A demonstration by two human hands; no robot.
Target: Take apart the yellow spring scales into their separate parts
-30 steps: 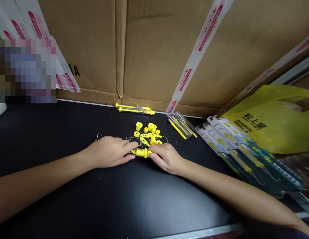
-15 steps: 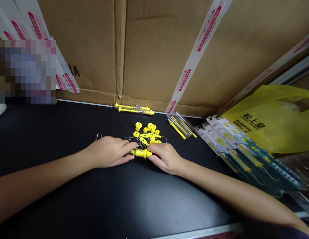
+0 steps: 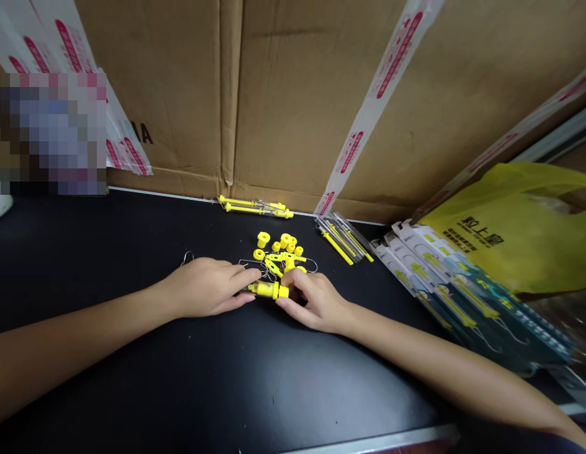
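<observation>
My left hand (image 3: 205,287) is closed around the clear tube of a spring scale, most of which its fingers hide. The yellow end of the spring scale (image 3: 264,289) sticks out to the right, level just above the table. A wire hook (image 3: 188,256) shows behind my left wrist. At the yellow end cap, the thumb and curled forefinger of my right hand (image 3: 316,301) pinch from below and above. Just beyond both hands lies a pile of loose yellow plastic parts (image 3: 275,258), with wire hooks and small springs among them.
Assembled spring scales (image 3: 255,207) lie along the back edge by a large cardboard box (image 3: 297,101). Clear tubes with yellow rods (image 3: 343,238) lie to their right. Printed packages (image 3: 463,284) and a yellow plastic bag (image 3: 520,221) stand at right. The black table (image 3: 217,391) extends in front.
My right fingers have shifted and curled more on the end cap, so more of the cap shows. My left hand stays almost in place.
</observation>
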